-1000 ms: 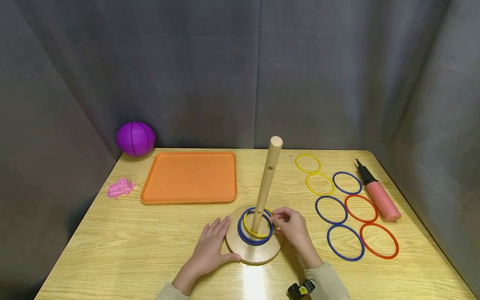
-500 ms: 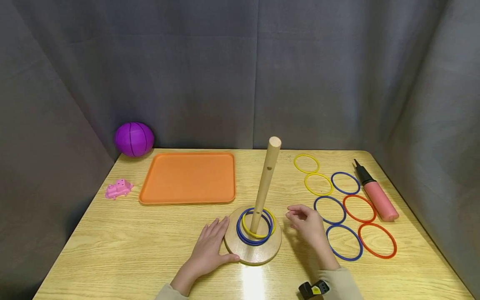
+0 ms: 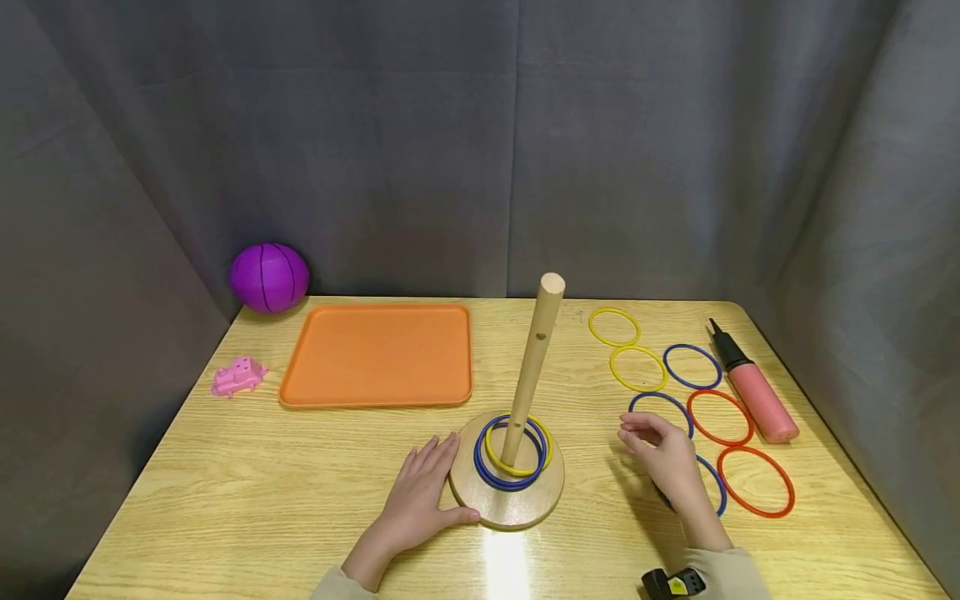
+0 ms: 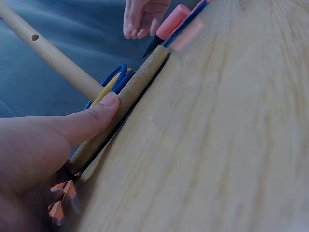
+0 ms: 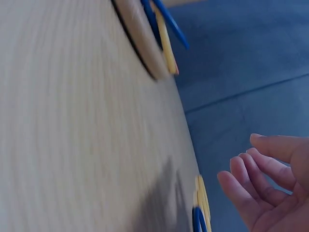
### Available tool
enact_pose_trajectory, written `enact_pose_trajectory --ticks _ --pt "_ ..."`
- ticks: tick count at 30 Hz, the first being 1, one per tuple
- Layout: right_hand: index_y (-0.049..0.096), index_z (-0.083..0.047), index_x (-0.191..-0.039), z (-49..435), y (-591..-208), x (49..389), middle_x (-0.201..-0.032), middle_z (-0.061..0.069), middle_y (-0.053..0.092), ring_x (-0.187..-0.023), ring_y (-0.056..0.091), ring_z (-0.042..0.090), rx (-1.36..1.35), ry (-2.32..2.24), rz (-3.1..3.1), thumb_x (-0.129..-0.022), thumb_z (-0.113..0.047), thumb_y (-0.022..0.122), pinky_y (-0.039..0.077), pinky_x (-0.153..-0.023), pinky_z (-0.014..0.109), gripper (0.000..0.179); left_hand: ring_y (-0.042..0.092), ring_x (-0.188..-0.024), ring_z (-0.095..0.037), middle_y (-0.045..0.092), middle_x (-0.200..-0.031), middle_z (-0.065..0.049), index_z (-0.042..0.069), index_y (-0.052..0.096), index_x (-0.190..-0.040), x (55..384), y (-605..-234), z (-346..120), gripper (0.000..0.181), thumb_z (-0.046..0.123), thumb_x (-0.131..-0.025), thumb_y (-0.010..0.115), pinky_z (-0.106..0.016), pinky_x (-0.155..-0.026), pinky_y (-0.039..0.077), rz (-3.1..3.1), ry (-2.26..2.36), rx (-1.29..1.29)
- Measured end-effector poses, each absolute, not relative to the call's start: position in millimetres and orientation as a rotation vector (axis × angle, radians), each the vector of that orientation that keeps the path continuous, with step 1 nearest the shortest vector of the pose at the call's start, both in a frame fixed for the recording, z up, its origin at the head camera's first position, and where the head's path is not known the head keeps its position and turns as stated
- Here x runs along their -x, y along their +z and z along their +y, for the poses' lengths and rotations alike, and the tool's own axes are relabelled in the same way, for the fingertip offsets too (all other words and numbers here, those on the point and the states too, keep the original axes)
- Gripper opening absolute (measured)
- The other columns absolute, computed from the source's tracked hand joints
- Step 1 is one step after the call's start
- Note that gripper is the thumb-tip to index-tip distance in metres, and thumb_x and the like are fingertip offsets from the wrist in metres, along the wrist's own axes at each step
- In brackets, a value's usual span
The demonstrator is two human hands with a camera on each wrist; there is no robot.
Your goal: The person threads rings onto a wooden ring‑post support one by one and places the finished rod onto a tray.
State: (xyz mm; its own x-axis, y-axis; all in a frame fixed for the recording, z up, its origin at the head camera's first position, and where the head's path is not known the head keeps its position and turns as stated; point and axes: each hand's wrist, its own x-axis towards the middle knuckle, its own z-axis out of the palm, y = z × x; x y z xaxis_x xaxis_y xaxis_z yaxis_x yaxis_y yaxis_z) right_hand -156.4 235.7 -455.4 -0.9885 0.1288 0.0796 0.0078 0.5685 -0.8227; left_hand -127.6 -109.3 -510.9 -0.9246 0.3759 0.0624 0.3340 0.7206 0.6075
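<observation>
Near the middle of the counter's [image 3: 300, 500] near half, a ring stand [image 3: 513, 508] is placed: a flat, round base of pale, polished wood, from whose centre rises a smooth cylindrical post [image 3: 534, 367] pierced by two visible holes. Around the foot of the post, thin, glossy hoops are stacked loosely; at least two blue rings [image 3: 504, 487] and one yellow ring [image 3: 551, 450] can be counted. To the right, seven more hoops are laid flat in a cluster, touching or nearly so: two yellow hoops [image 3: 611, 363], three blue hoops [image 3: 664, 358] and two red hoops [image 3: 792, 492].

The base's left rim is touched by the left grip [image 3: 423, 497], its straight fingers laid along the side and its thumb pressed to the near edge. The right grip [image 3: 666, 454] is held above the counter over the two nearer blue hoops, which are partly hidden by it; its fingers are loosely bent, a gap is left between thumb and fingers, and nothing is held.

Beyond the hoops is set one hand pump [image 3: 763, 404], a pink cylinder with a tapered black nozzle. Behind and left of the stand, one shallow, rectangular orange tray [image 3: 377, 354] is laid, flanked by one small pink toy [image 3: 238, 377]. By the far left corner, one purple ball [image 3: 270, 278] is marked with dark seams. All is backed by a folded grey curtain [image 3: 375, 150].
</observation>
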Motion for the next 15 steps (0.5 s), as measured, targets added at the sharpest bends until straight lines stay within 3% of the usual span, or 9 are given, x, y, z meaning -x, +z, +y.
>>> enact_pose_trajectory --ticks 6,15 --pt "0.070 -0.002 -0.109 257.1 -457.9 151.7 -0.099 0.016 0.074 -0.079 0.054 -0.018 0.078 1.151 -2.715 -0.087 -0.011 0.071 0.049 -0.073 0.010 0.024 0.019 -0.149 -0.036 0.028 -0.159 -0.012 0.005 0.024 -0.154 128.4 -509.7 -109.7 0.108 0.056 -0.074 0.074 -0.058 -0.121 0.010 2.847 0.988 -0.595" --pt "0.071 0.001 -0.102 284.0 -465.6 149.2 -0.096 0.018 0.072 -0.077 0.056 -0.013 0.022 0.967 -2.690 -0.081 -0.001 0.074 0.050 -0.068 0.006 0.021 0.019 -0.149 -0.036 0.028 -0.160 -0.011 0.006 0.024 -0.154 127.3 -509.3 -110.2 0.108 0.058 -0.073 0.074 -0.057 -0.121 0.011 2.847 0.982 -0.592"
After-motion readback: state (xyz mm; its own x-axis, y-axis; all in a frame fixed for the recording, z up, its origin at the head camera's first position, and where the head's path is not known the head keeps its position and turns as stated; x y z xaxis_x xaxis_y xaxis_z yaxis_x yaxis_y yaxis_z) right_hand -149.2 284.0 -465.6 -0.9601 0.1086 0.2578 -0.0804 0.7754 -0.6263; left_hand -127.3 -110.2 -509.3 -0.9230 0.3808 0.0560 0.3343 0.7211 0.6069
